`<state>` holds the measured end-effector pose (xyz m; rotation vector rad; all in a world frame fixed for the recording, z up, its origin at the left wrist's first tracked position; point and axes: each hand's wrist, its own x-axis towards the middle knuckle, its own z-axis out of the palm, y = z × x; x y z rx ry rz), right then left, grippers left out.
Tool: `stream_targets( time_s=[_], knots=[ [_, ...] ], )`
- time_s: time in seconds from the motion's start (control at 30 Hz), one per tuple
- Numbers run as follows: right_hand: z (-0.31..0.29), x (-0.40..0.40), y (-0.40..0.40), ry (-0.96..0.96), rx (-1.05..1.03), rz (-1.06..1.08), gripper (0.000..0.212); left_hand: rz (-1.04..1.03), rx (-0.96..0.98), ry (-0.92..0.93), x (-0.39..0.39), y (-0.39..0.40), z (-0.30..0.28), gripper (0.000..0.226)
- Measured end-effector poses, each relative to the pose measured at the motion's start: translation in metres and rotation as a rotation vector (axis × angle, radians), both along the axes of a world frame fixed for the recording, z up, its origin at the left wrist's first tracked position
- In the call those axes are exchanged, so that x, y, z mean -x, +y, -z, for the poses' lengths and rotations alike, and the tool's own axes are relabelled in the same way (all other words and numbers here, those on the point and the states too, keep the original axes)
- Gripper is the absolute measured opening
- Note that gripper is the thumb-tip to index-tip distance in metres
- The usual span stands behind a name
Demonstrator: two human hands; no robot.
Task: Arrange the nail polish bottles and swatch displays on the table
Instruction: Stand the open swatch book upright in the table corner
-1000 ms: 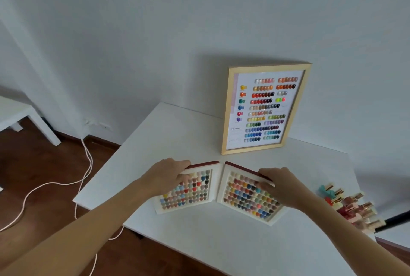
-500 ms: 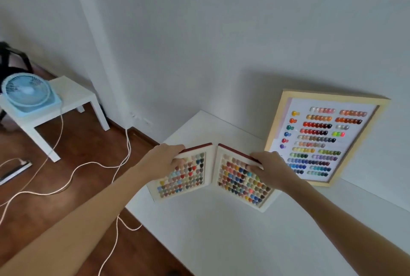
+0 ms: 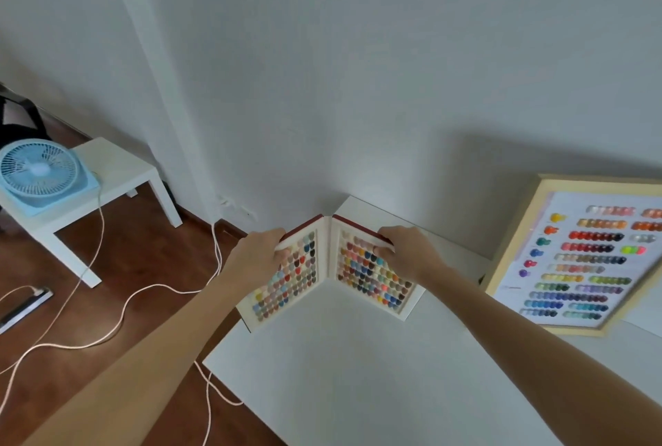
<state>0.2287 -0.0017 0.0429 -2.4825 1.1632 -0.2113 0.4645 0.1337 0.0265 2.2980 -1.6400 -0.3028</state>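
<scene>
1. the swatch book [image 3: 327, 275] sits propped open like a v at the far left corner of the white table [image 3: 358, 374], spine toward the wall at 12 o'clock, red cover edges along the top.
2. left hand [image 3: 256, 259] is grasping the left panel's top outer corner, thumb over the swatch side.
3. right hand [image 3: 408, 255] is gripping the right panel's top edge the same way, fingers curled behind it.
4. the left panel pokes out past the table edge a bit, over the wood floor.
5. framed swatch chart [image 3: 580, 262] leans on the wall at about 3 o'clock from the book, well apart.
6. off at 9 o'clock there's a blue fan [image 3: 39, 173] on a small side table [image 3: 118, 173], cable [image 3: 118, 316] trailing across the floor.
</scene>
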Motion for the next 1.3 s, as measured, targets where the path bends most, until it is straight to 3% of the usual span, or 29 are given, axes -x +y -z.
stream_targets(
  time_s=[0.27,0.73,0.97,1.1,1.3],
  knots=[
    [0.008,-0.045,-0.020,0.028,-0.008,0.055,0.015,-0.021,0.031,-0.001,-0.031,-0.025,0.012,0.011],
    [0.014,-0.058,-0.029,0.049,-0.036,0.083,0.022,-0.054,-0.011,0.058,-0.033,-0.038,0.019,0.014],
    [0.004,-0.047,-0.027,0.036,-0.037,0.072,0.029,-0.076,-0.040,0.050,-0.021,-0.035,0.005,0.028],
    [-0.007,-0.026,-0.025,-0.038,-0.022,0.107,0.031,-0.089,0.049,-0.002,0.000,-0.037,-0.013,0.044],
    [-0.025,0.032,-0.023,-0.102,0.042,0.162,0.032,-0.025,0.211,-0.044,0.061,-0.054,-0.039,0.049]
  ],
)
